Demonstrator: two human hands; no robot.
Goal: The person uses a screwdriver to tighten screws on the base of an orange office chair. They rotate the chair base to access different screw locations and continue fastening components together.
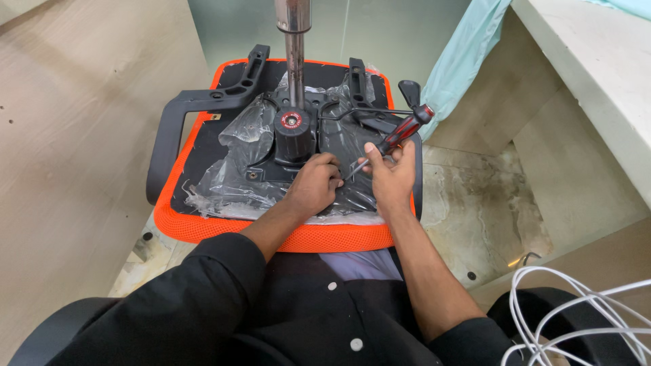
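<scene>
Your right hand [392, 177] is clenched around the shaft end of a screwdriver [399, 137], just below its red and black handle. The handle sticks up and away from you, above your knuckles, toward the upper right, while the thin metal shaft comes out under your fingers and runs down to the left. So the long axis of the screwdriver is slanted, tip low and to the left, handle high and to the right. The tip ends just beside the fingers of your left hand [313, 188].

Your left hand lies knuckles up on the underside of the upturned chair seat [203, 230], its fingers curled down onto the black metal plate [268, 163] near the tip; you cannot tell from here whether they pinch anything small.

The seat has an orange mesh edge and rests against your lap. Crumpled clear plastic wrap [234, 179] covers much of the underside. A shiny metal column [294, 51] rises from the middle of the plate, just beyond your left hand. A black armrest [166, 139] curves off the left side. White cables [576, 312] lie at the lower right.
</scene>
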